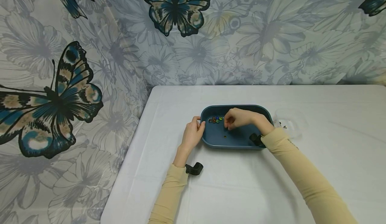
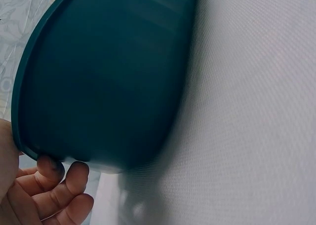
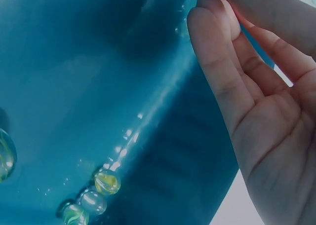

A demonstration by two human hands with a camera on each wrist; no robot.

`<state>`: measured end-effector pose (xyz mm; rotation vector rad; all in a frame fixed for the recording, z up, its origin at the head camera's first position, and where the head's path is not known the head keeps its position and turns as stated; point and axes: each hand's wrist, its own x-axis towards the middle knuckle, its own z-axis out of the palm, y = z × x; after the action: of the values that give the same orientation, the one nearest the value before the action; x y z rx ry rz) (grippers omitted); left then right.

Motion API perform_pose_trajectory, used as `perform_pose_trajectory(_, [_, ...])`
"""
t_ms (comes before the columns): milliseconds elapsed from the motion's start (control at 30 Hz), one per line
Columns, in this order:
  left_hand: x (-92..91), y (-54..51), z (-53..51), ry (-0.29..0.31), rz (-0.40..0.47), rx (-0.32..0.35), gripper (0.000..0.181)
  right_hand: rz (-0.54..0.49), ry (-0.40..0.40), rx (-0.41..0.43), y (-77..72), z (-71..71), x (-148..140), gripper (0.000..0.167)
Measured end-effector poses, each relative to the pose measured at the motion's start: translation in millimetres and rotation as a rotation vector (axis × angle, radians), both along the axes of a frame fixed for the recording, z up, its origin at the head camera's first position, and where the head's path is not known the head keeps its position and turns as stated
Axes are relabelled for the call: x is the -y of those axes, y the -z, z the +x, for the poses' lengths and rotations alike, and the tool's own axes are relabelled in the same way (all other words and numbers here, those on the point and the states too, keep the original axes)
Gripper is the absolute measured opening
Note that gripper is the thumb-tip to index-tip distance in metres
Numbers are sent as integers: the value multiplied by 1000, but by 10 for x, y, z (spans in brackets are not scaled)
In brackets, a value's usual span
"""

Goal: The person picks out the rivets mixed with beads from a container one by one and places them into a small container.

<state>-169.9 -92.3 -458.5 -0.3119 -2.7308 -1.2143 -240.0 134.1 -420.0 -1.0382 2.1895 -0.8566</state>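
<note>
A dark blue-green tray (image 1: 238, 145) lies on the white table. My left hand (image 1: 192, 133) grips its left end; in the left wrist view curled fingers (image 2: 59, 198) meet the rim. My right hand (image 1: 239, 118) is inside the tray, thumb and fingertips pinched together. At those tips, in the right wrist view, a small glassy glint shows, apparently a marble mostly hidden by the fingers (image 3: 210, 42). Several coloured glass marbles (image 1: 216, 119) cluster left of this hand. Another marble (image 1: 224, 137) lies apart, nearer the front wall. Three marbles (image 3: 92, 202) sit in a row in the right wrist view.
A clear plastic container (image 1: 289, 127) with a few small dark bits stands beside the tray's right end, partly behind the right forearm. White cloth covers the table (image 1: 229, 190). A butterfly-patterned curtain (image 1: 193, 56) hangs behind and to the left.
</note>
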Motion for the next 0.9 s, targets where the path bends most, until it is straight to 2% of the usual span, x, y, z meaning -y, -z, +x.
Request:
perform_pose_trajectory(400, [-2, -4, -5, -1, 5, 9, 28, 5, -76, 14, 64, -25, 81, 8])
perform_pose_trajectory(900, [-1, 0, -6, 7, 10, 6, 29, 50, -116, 57, 118, -20, 154, 14])
